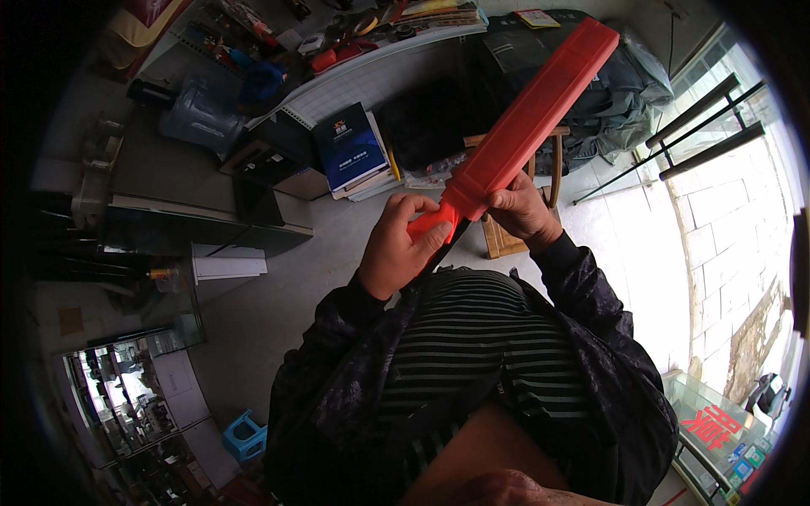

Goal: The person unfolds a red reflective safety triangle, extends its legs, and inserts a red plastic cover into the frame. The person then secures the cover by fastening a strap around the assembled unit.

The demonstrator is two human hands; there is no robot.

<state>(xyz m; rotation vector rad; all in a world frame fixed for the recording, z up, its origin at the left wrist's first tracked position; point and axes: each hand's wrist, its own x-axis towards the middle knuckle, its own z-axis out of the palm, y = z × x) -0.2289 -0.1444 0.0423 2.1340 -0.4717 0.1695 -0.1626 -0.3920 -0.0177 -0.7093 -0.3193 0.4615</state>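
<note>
A long, red, ribbed plastic tube slants up and to the right in front of my chest. My right hand grips it near its lower end, thumb on top and fingers underneath. At that end, my left hand pinches a brighter orange-red piece between thumb and fingers. This piece meets the tube's mouth; whether it is a cap or part of something inside, I cannot tell. A thin black strap or strip runs just below it.
A wooden stool stands on the floor beyond my hands. Books and folders lean by a dark box. A shelf holds tools, a clear water jug rests on a cabinet, and a blue plastic stool is at lower left.
</note>
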